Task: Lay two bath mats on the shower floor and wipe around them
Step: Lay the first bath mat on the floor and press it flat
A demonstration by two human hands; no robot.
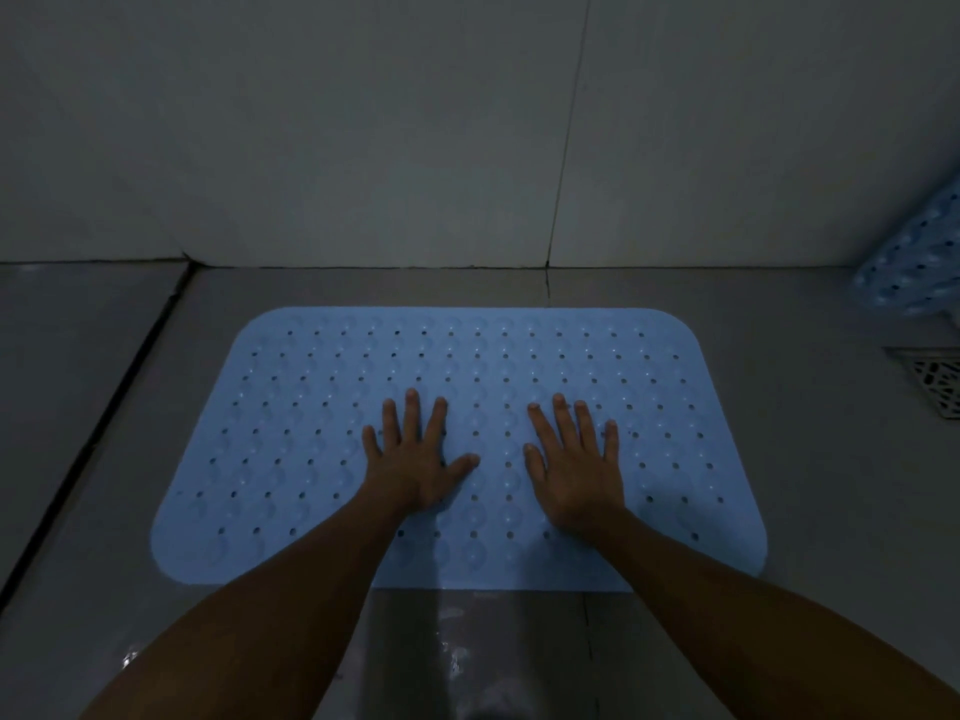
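A light blue bath mat (291,407) with rows of small holes lies flat on the grey tiled shower floor (810,459), close to the back wall. My left hand (415,459) presses flat on the mat's middle with fingers spread. My right hand (576,465) presses flat beside it, a little to the right, fingers straight. A second blue mat (919,257) leans bunched against the wall at the far right edge, only partly in view.
A metal floor drain (935,376) sits at the right, just below the second mat. A dark floor joint (93,449) runs diagonally on the left. The tiled wall (415,148) rises right behind the mat. Wet patches shine on the floor in front.
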